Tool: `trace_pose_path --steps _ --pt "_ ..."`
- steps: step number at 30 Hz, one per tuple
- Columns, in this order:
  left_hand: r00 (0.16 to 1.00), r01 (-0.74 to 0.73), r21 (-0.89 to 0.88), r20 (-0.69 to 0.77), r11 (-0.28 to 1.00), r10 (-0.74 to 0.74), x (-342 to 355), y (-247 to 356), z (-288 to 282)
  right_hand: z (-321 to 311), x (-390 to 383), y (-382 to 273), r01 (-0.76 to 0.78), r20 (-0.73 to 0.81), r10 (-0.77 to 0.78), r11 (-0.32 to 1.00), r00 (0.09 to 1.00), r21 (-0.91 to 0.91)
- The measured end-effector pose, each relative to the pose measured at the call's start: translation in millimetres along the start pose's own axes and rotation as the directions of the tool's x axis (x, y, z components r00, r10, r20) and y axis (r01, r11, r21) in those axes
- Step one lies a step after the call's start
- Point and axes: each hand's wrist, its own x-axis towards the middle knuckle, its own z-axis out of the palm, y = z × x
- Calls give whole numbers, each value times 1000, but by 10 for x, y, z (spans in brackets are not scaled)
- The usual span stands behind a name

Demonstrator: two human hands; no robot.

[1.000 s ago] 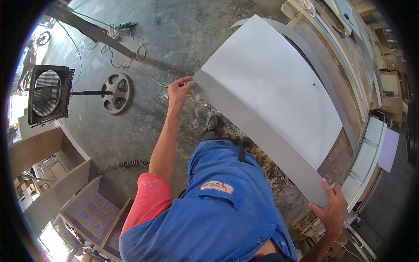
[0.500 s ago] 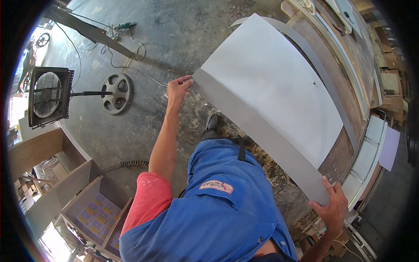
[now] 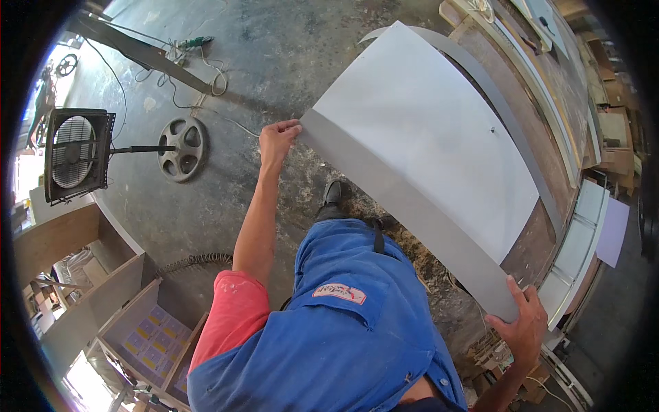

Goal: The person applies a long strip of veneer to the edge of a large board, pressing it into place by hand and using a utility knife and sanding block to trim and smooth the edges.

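Note:
A long flat grey strip runs slantwise along the near edge of a large white panel. My left hand pinches the strip's far left end between thumb and fingers. At the strip's near right end, my right hand grips it, thumb and fingers about its edge. The white panel rests on a brown worktable; a small dark thing lies on its face near the right. Another curved grey strip lies along the panel's far edge, partly hidden under it.
To the left stand a fan on a round base and wooden cabinet boxes. A green power tool with trailing cords lies on the floor at the back. Boards and long strips are piled on the right.
My left hand and the strip's left end have shifted very slightly left. The right hand keeps its hold at the other end.

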Motion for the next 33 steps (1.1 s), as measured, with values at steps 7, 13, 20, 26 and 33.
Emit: trace_pose_path --steps 7,13,20,26,33 --pt "1000 26 35 1 999 -26 5 -49 -25 -40 21 -29 -47 73 44 998 996 38" --pt "1000 17 25 -2 1000 -17 -1 -34 -14 -53 -9 -38 -4 19 4 999 1000 39" --pt "999 29 23 19 999 -30 2 7 -20 -27 -4 -42 -5 28 4 999 1000 40" --pt "998 38 53 49 998 -40 -6 81 -41 -4 -13 -25 -17 27 17 999 1000 30" --pt "996 9 246 88 969 -32 70 193 -95 -18 -5 -50 -2 13 1 1000 1000 22"
